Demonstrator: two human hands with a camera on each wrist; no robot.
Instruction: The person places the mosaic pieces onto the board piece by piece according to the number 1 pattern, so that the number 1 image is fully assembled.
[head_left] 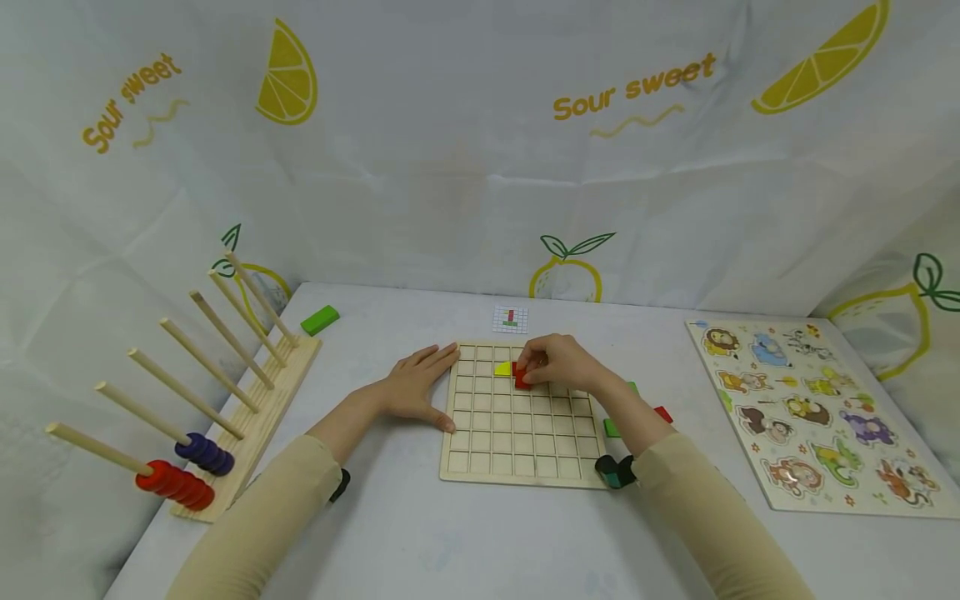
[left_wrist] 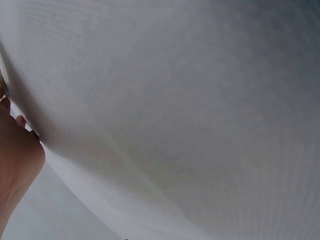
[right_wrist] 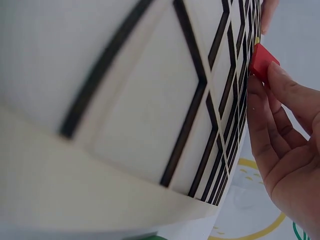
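A wooden grid board (head_left: 491, 467) lies flat on the table in the head view. My right hand (head_left: 558, 364) is over its upper part and pinches a red block (head_left: 522, 380) between thumb and fingers. In the right wrist view the same red block (right_wrist: 262, 62) stands at the grid surface, under the thumb. Just left of it, a small yellow piece (head_left: 503, 370) with a slanted or curved side sits on the grid. With fingers spread, my left hand (head_left: 412, 390) rests at the board's left edge, fingertips and thumb at the rim.
Behind the board lies a small printed pattern card (head_left: 511, 320). A green block (head_left: 320, 319) is at the back left, beside a pegged wooden stand (head_left: 288, 367) with red and blue rings. Green (head_left: 611, 428) and red (head_left: 663, 414) blocks lie by my right forearm. An animal puzzle (head_left: 813, 408) occupies the right.
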